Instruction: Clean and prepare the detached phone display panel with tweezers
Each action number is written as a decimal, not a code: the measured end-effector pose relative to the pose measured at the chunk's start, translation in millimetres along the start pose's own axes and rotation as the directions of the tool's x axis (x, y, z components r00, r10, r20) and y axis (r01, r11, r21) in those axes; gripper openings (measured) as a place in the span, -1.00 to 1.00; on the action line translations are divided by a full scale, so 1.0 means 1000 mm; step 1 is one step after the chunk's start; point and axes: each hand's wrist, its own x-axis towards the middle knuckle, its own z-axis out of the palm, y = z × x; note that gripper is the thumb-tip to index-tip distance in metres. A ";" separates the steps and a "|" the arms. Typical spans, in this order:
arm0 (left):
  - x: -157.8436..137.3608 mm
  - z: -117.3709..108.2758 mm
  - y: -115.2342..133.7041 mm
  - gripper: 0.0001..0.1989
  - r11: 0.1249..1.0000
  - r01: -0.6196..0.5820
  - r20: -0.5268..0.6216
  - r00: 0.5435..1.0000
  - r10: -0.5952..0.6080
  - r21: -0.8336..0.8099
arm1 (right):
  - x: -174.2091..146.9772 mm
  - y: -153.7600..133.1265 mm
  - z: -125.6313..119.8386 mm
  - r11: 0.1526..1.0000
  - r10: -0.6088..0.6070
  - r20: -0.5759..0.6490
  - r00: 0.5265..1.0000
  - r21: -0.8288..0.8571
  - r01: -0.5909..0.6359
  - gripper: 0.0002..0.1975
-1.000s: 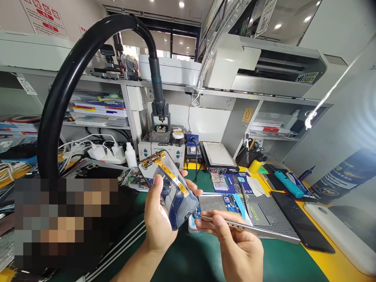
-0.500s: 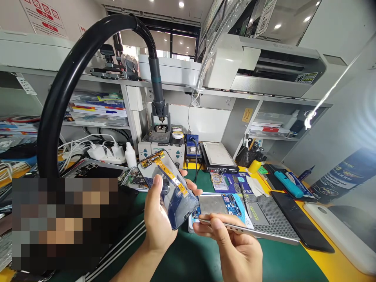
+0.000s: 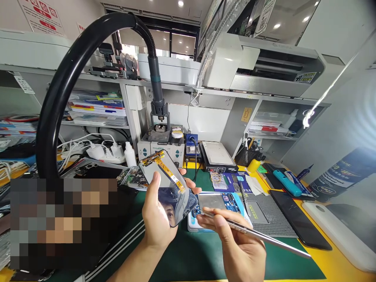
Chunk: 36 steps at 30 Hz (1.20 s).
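My left hand (image 3: 158, 215) is closed around a phone screen (image 3: 169, 172), its thumb on the inner side and fingertips round the far edge. That side faces me, tilted, with an orange flex cable running down it and a shiny lower part. My right hand (image 3: 239, 243) pinches long silvery tweezers (image 3: 273, 239) with small holes along them. Their left end is close to the screen's lower right edge; contact cannot be made out. Behind my right fingers lies an opened device (image 3: 213, 201) with a metal plate and blue circuit board, partly hidden.
A perforated grey mat (image 3: 270, 213) lies at right, with another pair of tweezers (image 3: 245, 199) on its left edge. Beyond are a dark phone-like panel (image 3: 299, 219) and a teal tool (image 3: 286, 182). A thick black hose (image 3: 48, 117) arches over the left side; a hot plate (image 3: 219, 156) stands behind.
The right end of the tweezers has swung down and outward, and my right hand has turned slightly. The screen has tilted a little, so its lower part now shows a reflection.
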 end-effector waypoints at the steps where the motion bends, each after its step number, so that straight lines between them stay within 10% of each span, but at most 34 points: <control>1: 0.000 0.001 0.000 -0.53 1.000 0.010 -0.002 1.000 -0.010 0.006 | 0.000 0.000 0.001 1.000 -0.012 0.006 1.000 0.002 0.012 -0.85; 36: 0.002 0.000 -0.004 -0.55 1.000 0.003 -0.021 1.000 -0.003 -0.026 | -0.005 0.012 0.010 0.996 -0.077 -0.005 0.997 0.040 0.077 -0.86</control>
